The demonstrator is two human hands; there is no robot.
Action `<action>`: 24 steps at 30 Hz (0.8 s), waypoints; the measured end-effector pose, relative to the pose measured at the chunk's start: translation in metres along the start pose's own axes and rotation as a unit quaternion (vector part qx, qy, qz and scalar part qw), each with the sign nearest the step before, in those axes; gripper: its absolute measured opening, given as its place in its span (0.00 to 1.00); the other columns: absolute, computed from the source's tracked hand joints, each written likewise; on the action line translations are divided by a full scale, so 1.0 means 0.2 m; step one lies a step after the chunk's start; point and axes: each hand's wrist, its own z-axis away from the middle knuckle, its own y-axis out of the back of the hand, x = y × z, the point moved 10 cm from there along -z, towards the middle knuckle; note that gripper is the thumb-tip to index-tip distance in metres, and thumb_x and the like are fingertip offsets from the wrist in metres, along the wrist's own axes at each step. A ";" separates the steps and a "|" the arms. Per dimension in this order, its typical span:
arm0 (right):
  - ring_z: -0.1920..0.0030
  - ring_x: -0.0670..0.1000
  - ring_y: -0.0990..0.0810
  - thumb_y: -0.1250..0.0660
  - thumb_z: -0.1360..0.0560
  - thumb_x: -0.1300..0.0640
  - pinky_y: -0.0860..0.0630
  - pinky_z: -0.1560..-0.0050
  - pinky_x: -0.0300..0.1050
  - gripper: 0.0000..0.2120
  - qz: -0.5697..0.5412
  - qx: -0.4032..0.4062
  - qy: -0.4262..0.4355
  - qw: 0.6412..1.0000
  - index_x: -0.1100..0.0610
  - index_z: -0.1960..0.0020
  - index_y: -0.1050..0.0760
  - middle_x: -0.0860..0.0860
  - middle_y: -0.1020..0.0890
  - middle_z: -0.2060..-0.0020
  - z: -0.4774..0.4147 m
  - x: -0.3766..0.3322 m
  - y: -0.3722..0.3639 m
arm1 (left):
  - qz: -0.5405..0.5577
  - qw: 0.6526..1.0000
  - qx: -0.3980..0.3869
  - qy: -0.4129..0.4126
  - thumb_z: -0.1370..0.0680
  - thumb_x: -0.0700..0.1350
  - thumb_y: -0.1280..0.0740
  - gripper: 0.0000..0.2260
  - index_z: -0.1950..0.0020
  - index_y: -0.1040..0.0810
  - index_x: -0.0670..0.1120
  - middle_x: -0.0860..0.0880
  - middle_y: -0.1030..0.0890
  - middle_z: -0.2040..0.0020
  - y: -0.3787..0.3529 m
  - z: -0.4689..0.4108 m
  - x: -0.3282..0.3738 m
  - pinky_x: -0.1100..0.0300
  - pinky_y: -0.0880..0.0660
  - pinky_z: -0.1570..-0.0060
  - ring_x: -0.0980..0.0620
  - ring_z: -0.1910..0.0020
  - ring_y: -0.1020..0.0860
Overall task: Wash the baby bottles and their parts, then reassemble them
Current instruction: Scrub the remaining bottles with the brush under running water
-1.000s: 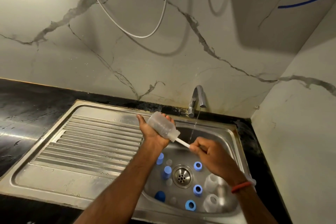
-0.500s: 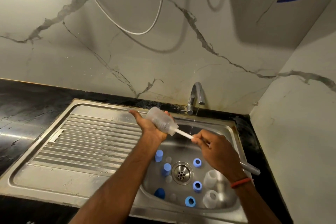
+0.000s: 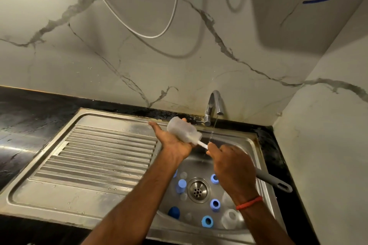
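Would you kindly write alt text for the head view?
The left hand holds a clear baby bottle over a steel sink while the right hand grips a brush pushed into it. Blue rings lie in the sink.

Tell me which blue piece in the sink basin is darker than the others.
The dome-shaped cap at the basin's near-left edge: it is deep blue, while the other blue pieces are pale blue.

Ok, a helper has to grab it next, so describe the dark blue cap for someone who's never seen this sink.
Start at the steel sink and find its round drain. The cap lies near the front wall, left of the drain. It alone is dark, solid blue; the other blue pieces are paler.
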 end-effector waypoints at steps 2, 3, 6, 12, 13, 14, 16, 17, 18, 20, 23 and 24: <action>0.76 0.46 0.35 0.29 0.23 0.49 0.37 0.76 0.40 0.05 -0.063 -0.023 0.022 0.998 0.50 0.55 0.22 0.46 0.28 0.75 -0.02 0.00 0.01 | 0.031 0.999 -0.013 -0.021 0.29 0.80 0.46 0.38 0.50 0.23 0.45 0.46 0.21 0.66 0.00 -0.02 0.05 0.58 0.25 0.65 0.48 0.67 0.23; 0.76 0.45 0.32 0.32 0.22 0.48 0.34 0.75 0.40 0.07 -0.122 -0.043 0.012 0.992 0.48 0.56 0.24 0.46 0.26 0.74 -0.03 0.02 0.00 | 0.033 0.999 -0.028 -0.032 0.29 0.80 0.46 0.37 0.53 0.23 0.45 0.47 0.22 0.67 0.00 -0.03 0.08 0.59 0.26 0.65 0.49 0.68 0.24; 0.71 0.44 0.29 0.35 0.20 0.50 0.30 0.68 0.42 0.08 -0.429 -0.152 -0.108 0.884 0.51 0.57 0.25 0.45 0.25 0.71 -0.01 0.07 -0.15 | 0.016 0.994 -0.096 -0.048 0.29 0.80 0.47 0.37 0.57 0.23 0.45 0.48 0.24 0.65 -0.05 -0.04 0.13 0.57 0.30 0.60 0.50 0.68 0.24; 0.74 0.44 0.29 0.37 0.20 0.47 0.32 0.76 0.40 0.06 -0.170 -0.027 -0.079 0.982 0.47 0.53 0.25 0.44 0.27 0.72 0.00 0.09 -0.04 | 0.027 0.995 -0.078 -0.056 0.30 0.77 0.39 0.33 0.58 0.22 0.45 0.47 0.23 0.64 -0.01 -0.08 0.15 0.56 0.28 0.59 0.49 0.67 0.22; 0.75 0.45 0.32 0.36 0.20 0.48 0.36 0.77 0.39 0.05 -0.107 -0.021 -0.062 0.992 0.48 0.52 0.25 0.44 0.29 0.73 0.00 0.05 -0.02 | 0.034 0.996 -0.062 -0.056 0.31 0.76 0.38 0.32 0.58 0.22 0.45 0.47 0.23 0.64 0.02 -0.09 0.14 0.55 0.28 0.58 0.49 0.67 0.22; 0.76 0.45 0.34 0.35 0.21 0.49 0.39 0.77 0.39 0.05 -0.068 -0.030 -0.048 0.996 0.49 0.52 0.25 0.44 0.31 0.73 0.00 0.01 -0.02 | 0.032 0.997 -0.052 -0.053 0.31 0.75 0.36 0.31 0.58 0.22 0.45 0.46 0.23 0.64 0.04 -0.10 0.14 0.54 0.28 0.57 0.48 0.67 0.22; 0.76 0.46 0.33 0.36 0.20 0.49 0.37 0.77 0.40 0.04 -0.072 -0.058 -0.029 0.995 0.48 0.51 0.26 0.46 0.29 0.73 0.03 -0.05 -0.06 | 0.020 0.998 -0.045 -0.046 0.31 0.74 0.35 0.31 0.57 0.22 0.44 0.46 0.23 0.64 0.05 -0.09 0.13 0.56 0.28 0.59 0.48 0.67 0.23; 0.75 0.45 0.30 0.37 0.19 0.48 0.33 0.75 0.40 0.05 -0.124 -0.077 -0.023 0.989 0.47 0.52 0.27 0.46 0.27 0.73 0.03 -0.05 -0.08 | 0.021 0.998 -0.040 -0.050 0.30 0.74 0.36 0.31 0.56 0.22 0.44 0.46 0.23 0.64 0.06 -0.08 0.14 0.57 0.27 0.60 0.49 0.67 0.23; 0.74 0.45 0.28 0.38 0.19 0.48 0.31 0.72 0.39 0.06 -0.205 -0.116 -0.035 0.971 0.47 0.53 0.27 0.46 0.26 0.72 0.02 -0.02 -0.11 | 0.026 0.998 -0.035 -0.054 0.30 0.74 0.37 0.31 0.56 0.22 0.44 0.46 0.22 0.65 0.07 -0.08 0.15 0.57 0.27 0.61 0.49 0.67 0.23; 0.72 0.44 0.28 0.36 0.19 0.49 0.32 0.68 0.36 0.07 -0.371 -0.190 -0.078 0.905 0.48 0.56 0.26 0.45 0.26 0.72 0.03 0.04 -0.19 | 0.034 0.997 -0.031 -0.056 0.28 0.74 0.38 0.31 0.56 0.23 0.44 0.47 0.23 0.65 0.09 -0.07 0.16 0.59 0.26 0.63 0.49 0.68 0.23; 0.72 0.43 0.31 0.36 0.19 0.52 0.32 0.68 0.39 0.09 -0.469 -0.209 -0.166 0.842 0.49 0.58 0.26 0.45 0.28 0.73 0.08 0.11 -0.26 | 0.054 0.997 -0.022 -0.049 0.29 0.74 0.37 0.31 0.56 0.23 0.44 0.47 0.23 0.63 0.09 -0.08 0.15 0.58 0.25 0.62 0.48 0.67 0.22; 0.73 0.44 0.32 0.37 0.18 0.52 0.34 0.70 0.39 0.09 -0.521 -0.225 -0.212 0.795 0.51 0.57 0.25 0.46 0.30 0.73 0.12 0.10 -0.30 | 0.062 0.997 -0.022 -0.049 0.29 0.74 0.37 0.31 0.55 0.23 0.44 0.47 0.22 0.63 0.09 -0.09 0.15 0.58 0.25 0.62 0.48 0.67 0.21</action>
